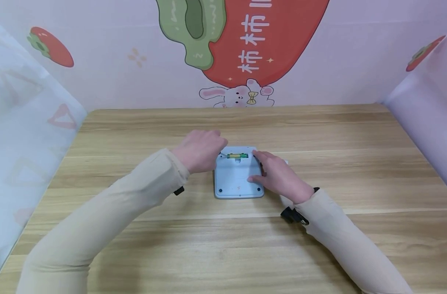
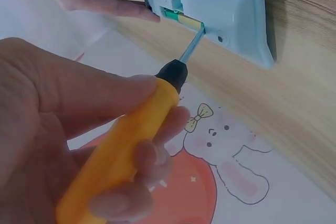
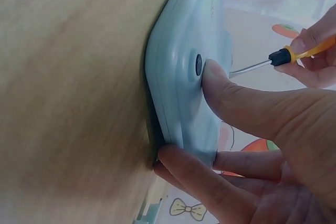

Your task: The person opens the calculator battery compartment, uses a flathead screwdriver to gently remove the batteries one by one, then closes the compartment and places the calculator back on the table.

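Note:
A light blue, flat, rounded-square device [image 1: 232, 179] lies on the wooden table with its back up. Its small open battery slot shows a green-and-gold battery [image 2: 188, 20]. My left hand [image 1: 201, 151] grips the orange handle of a screwdriver [image 2: 113, 148], whose metal tip is right at one end of the battery in the left wrist view. On the device's other side, my right hand [image 1: 282, 177] holds its edge. The right thumb [image 3: 218, 80] presses on the back beside a black rubber foot [image 3: 199, 64], and the fingers are against the side wall.
A pale piece [image 1: 285, 201] lies on the table partly beneath my right wrist. Wood-grain table [image 1: 223, 253] surrounds the device. Behind stands a printed backdrop [image 1: 109, 81] with a rabbit and fruit, and pale sheets flank both sides.

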Action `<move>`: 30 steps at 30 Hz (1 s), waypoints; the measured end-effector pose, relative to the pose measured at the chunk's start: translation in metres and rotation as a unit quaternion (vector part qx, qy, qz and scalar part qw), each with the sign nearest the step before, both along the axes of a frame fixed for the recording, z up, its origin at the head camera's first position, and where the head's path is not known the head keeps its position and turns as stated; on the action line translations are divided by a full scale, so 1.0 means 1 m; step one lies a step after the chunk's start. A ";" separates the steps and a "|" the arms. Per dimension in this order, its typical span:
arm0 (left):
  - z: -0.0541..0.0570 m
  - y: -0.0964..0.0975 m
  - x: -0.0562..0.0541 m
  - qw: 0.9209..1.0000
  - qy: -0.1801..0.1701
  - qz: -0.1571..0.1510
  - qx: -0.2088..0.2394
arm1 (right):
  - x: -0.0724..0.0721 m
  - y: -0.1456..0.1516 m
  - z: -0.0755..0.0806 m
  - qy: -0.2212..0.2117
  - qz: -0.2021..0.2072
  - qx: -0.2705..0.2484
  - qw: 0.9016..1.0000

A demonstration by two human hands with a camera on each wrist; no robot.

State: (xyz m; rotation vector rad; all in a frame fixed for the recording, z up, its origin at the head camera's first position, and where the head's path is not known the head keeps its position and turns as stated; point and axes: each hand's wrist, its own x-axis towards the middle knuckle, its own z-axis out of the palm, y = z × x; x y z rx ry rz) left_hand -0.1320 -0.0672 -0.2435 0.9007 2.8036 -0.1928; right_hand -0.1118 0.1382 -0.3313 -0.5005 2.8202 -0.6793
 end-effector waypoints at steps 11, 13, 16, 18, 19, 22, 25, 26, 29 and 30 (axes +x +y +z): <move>0.001 0.001 -0.010 1.000 0.001 -0.025 -0.009 | 0.000 0.001 -0.001 0.005 0.002 -0.003 1.000; 0.003 0.002 -0.012 0.999 0.000 -0.032 -0.012 | 0.000 0.001 -0.001 0.006 0.002 -0.003 1.000; 0.005 0.003 -0.015 0.999 0.004 -0.042 -0.020 | 0.001 0.001 -0.001 0.007 0.003 -0.003 1.000; 0.005 0.003 -0.016 0.999 0.006 -0.046 -0.023 | 0.001 0.001 -0.001 0.008 0.004 -0.003 1.000; 0.005 0.003 -0.016 0.999 0.005 -0.046 -0.023 | 0.001 0.001 -0.001 0.009 0.004 -0.004 1.000; 0.003 0.000 -0.017 0.999 -0.005 -0.039 -0.013 | 0.001 0.001 -0.001 0.010 0.004 -0.004 1.000; 0.000 -0.006 -0.016 0.999 -0.011 -0.034 0.008 | 0.001 0.001 -0.001 0.012 0.004 -0.005 1.000; -0.001 -0.008 -0.016 0.999 -0.011 -0.034 0.016 | 0.001 0.001 -0.001 0.013 0.005 -0.005 1.000; -0.006 -0.015 -0.014 0.999 -0.008 -0.028 0.040 | 0.001 0.002 -0.001 0.015 0.006 -0.006 1.000; -0.007 -0.017 -0.014 0.998 -0.007 -0.024 0.049 | 0.001 0.002 -0.001 0.016 0.007 -0.006 1.000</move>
